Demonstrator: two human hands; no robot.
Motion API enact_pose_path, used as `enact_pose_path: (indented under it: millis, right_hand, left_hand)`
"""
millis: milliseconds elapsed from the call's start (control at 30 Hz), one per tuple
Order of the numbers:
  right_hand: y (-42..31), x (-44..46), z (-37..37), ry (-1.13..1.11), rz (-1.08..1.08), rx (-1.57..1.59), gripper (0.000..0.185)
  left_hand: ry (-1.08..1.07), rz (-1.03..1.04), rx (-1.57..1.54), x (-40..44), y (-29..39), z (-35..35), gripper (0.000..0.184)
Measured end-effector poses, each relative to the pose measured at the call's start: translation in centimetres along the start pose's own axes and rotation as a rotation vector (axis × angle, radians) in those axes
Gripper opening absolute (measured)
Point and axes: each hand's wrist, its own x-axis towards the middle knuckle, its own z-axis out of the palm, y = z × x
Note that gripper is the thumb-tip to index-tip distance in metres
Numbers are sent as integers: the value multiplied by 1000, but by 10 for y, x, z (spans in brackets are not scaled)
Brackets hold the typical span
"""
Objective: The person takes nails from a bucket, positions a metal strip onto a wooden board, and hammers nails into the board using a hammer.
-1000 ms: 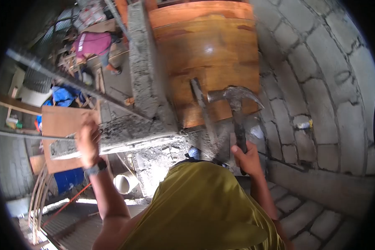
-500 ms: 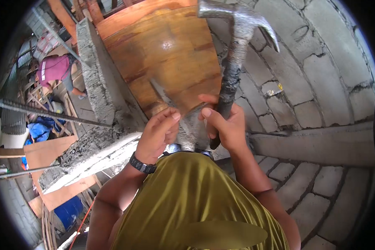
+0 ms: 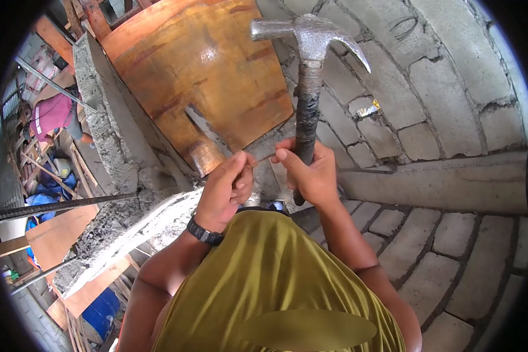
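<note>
Our right hand (image 3: 314, 176) grips a silver-headed, black-handled claw hammer (image 3: 308, 88) — our left hand (image 3: 223, 186) pinches a thin brown rod (image 3: 264, 159), fixed nowhere yet.

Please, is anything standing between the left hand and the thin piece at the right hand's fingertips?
Nothing visible: the left hand seems to pinch one end of the thin piece; the right hand, also holding the hammer, is at its other end.
</note>
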Motion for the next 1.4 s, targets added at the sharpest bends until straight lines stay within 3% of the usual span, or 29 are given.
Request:
enact_pose_path:
  millis: [67,200,267,300,367,500,567,933,1033,1167,1233,1400]
  right_hand:
    - [2,1,1,22,30,-11,21]
    - [7,1,-2,33,69,30,18]
    - [13,1,-6,29,93,-21,19]
    - [16,-2,-7,48,121,-16,19]
    - [15,1,-8,31,72,33,21]
    - [9,-5,-17,76,40,89,20]
    - [10,-9,-26,106,20,102,19]
    - [38,-7,-69,151,138,43,22]
    - [32,13,-82,181,111,119,21]
    - [3,61,-124,232,29,158,20]
    - [-23,88,-152,272,-19,194,20]
    - [-106,136,-224,532,-205,54,25]
  left_hand:
    - [90,23,-152,2,0,0,24]
    - [177,95,-72,1,-5,-12,22]
    - [187,263,432,-4,-6,-16,21]
    - [206,294,528,-5,1,-8,19]
    - [143,388,703,6,1,-16,16]
    - [70,376,700,21,8,-8,16]
    - [-24,482,828,23,12,2,15]
    - [-49,666,1270,67,6,32,8]
    - [-53,622,1290,102,14,49,6]
    - [-116,722,1276,165,33,92,5]
    - [-202,875,1268,211,48,120,5]
    - [-441,1068,1333,291,121,244,4]
